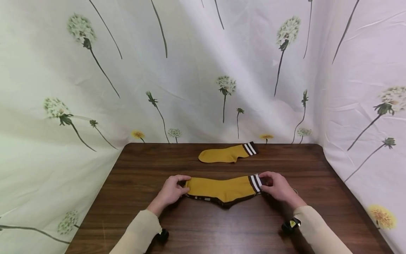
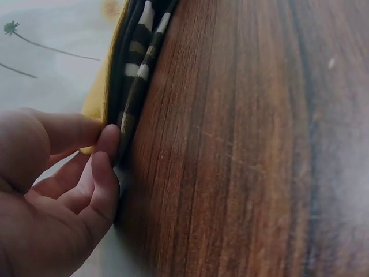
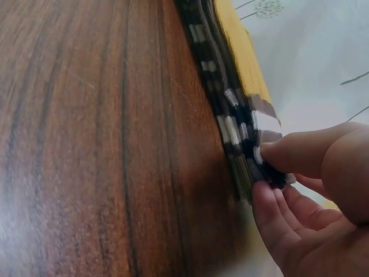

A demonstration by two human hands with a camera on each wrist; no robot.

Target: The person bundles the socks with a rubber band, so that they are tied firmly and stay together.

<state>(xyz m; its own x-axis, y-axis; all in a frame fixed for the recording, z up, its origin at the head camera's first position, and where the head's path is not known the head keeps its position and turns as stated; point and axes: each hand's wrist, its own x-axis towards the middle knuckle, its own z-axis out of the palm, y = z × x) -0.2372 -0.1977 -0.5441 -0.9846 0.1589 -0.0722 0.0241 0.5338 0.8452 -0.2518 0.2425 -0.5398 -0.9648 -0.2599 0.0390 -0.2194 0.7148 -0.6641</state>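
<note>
A yellow sock (image 1: 219, 187) with a dark cuff and two white stripes lies sideways on top of dark socks (image 1: 226, 203) patterned with light bars. My left hand (image 1: 172, 190) pinches the yellow sock at its toe end, thumb and fingertips meeting at the edge in the left wrist view. At the cuff end, my right hand (image 1: 279, 187) pinches the yellow sock between thumb and fingers. The right wrist view shows several stacked dark layers (image 3: 213, 69) below the yellow one. How many layers each hand grips, I cannot tell.
A second yellow sock (image 1: 219, 155) with a striped dark cuff lies flat farther back, near the rear edge of the brown wooden table (image 1: 203, 233). White cloth (image 1: 190, 70) printed with dandelions hangs behind the table and along both sides.
</note>
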